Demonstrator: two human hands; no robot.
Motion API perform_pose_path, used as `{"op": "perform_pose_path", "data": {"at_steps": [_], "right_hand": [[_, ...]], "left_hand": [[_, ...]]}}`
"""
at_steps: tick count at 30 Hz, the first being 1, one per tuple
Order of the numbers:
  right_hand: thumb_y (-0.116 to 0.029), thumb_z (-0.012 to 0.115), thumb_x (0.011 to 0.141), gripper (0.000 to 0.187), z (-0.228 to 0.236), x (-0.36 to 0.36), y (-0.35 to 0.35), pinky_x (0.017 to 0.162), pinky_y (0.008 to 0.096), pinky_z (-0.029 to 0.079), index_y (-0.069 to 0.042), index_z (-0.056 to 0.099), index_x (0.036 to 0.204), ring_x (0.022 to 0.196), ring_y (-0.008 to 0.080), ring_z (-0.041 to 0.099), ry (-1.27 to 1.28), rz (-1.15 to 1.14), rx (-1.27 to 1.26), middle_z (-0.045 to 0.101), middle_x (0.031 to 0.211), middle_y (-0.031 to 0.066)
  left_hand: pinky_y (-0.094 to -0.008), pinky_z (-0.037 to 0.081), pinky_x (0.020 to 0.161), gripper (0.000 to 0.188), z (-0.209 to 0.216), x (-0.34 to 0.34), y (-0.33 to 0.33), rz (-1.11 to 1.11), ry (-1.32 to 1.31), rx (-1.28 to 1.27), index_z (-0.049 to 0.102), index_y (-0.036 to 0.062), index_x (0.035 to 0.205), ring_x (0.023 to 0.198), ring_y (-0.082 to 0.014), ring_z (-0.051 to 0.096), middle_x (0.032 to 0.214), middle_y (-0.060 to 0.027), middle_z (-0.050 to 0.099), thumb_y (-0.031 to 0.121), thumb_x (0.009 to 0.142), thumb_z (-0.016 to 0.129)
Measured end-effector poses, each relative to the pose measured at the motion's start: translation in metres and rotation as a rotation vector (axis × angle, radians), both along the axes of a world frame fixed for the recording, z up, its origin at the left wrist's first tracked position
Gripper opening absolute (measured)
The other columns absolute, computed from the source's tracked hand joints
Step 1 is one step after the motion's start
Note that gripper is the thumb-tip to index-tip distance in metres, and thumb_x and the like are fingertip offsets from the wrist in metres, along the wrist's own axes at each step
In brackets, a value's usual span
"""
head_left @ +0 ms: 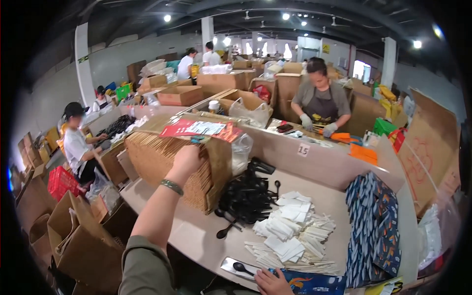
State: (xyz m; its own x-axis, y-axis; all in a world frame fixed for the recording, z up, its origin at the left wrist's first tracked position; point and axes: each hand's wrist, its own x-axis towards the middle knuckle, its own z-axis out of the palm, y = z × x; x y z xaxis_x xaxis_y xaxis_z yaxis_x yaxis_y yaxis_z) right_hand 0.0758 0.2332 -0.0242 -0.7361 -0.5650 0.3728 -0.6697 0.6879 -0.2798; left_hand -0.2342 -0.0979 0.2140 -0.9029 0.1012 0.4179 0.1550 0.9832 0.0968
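My left hand [188,161] is stretched out to the big stack of folded brown paper pieces [164,155]. Its fingers curl at the stack's upper edge, and what they hold, if anything, is hidden. A red and white printed sheet [199,128] lies on top of the stack. Low at the table's front edge, my right hand [273,283] rests with fingers spread on a blue printed packet [317,283]. Beside its fingertips, a black spoon [241,267] lies on a small silvery-white rectangular piece [229,265].
Black plastic spoons [248,196] are heaped beside white paper packets and thin sticks [295,231]. Overlapping blue printed packets [371,226] line the table's right side. A low partition [324,164] separates a gloved co-worker [322,98]. Open cardboard boxes [86,241] stand at the lower left.
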Motion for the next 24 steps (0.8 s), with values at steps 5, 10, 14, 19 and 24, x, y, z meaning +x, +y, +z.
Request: {"op": "perform_pose_path", "data": {"at_steps": [5, 10, 14, 19, 24], "right_hand": [[-0.020, 0.068, 0.087, 0.035, -0.007, 0.015, -0.004, 0.107, 0.0565, 0.039, -0.010, 0.064, 0.121, 0.127, 0.0410, 0.054, -0.092, -0.043, -0.103, 0.058, 0.134, 0.0227], [-0.020, 0.070, 0.086, 0.039, 0.005, 0.015, 0.004, 0.104, 0.0533, 0.042, -0.017, 0.065, 0.124, 0.128, 0.0392, 0.054, -0.090, -0.027, -0.083, 0.055, 0.138, 0.0235], [-0.014, 0.072, 0.079, 0.046, 0.002, 0.012, 0.009, 0.106, 0.0566, 0.042, -0.016, 0.066, 0.124, 0.129, 0.0432, 0.052, -0.130, -0.017, -0.120, 0.054, 0.139, 0.0254], [-0.011, 0.073, 0.078, 0.049, 0.018, 0.000, 0.010, 0.111, 0.0542, 0.038, -0.021, 0.068, 0.126, 0.132, 0.0451, 0.048, -0.191, -0.046, -0.089, 0.047, 0.144, 0.0277], [-0.011, 0.072, 0.080, 0.049, 0.019, 0.003, 0.013, 0.112, 0.0551, 0.036, -0.024, 0.066, 0.127, 0.136, 0.0454, 0.043, -0.239, -0.092, -0.046, 0.042, 0.148, 0.0281]], "left_hand": [[-0.0507, 0.054, 0.078, 0.011, -0.003, -0.009, -0.008, 0.077, 0.047, -0.024, 0.070, 0.0037, 0.085, 0.088, -0.0395, 0.068, 0.092, -0.0223, 0.070, 0.007, 0.085, 0.060], [-0.0465, 0.054, 0.081, 0.014, -0.006, 0.025, 0.001, 0.067, 0.223, 0.014, 0.069, 0.0024, 0.091, 0.097, -0.0389, 0.067, 0.099, -0.0220, 0.070, 0.006, 0.088, 0.056], [-0.0337, 0.050, 0.072, 0.018, -0.079, 0.087, -0.057, -0.017, 0.222, 0.822, 0.068, 0.0032, 0.108, 0.080, -0.0194, 0.065, 0.086, -0.0059, 0.067, 0.012, 0.098, 0.057], [-0.0216, 0.041, 0.069, 0.014, -0.195, 0.182, -0.052, -0.149, -0.393, 1.320, 0.068, 0.0033, 0.103, 0.073, -0.0058, 0.049, 0.085, 0.0044, 0.059, 0.015, 0.101, 0.061], [-0.0259, 0.048, 0.076, 0.012, -0.188, 0.197, -0.009, -0.401, -1.024, 0.979, 0.070, -0.0015, 0.102, 0.084, -0.0107, 0.060, 0.092, -0.0018, 0.068, 0.008, 0.096, 0.066]]}}
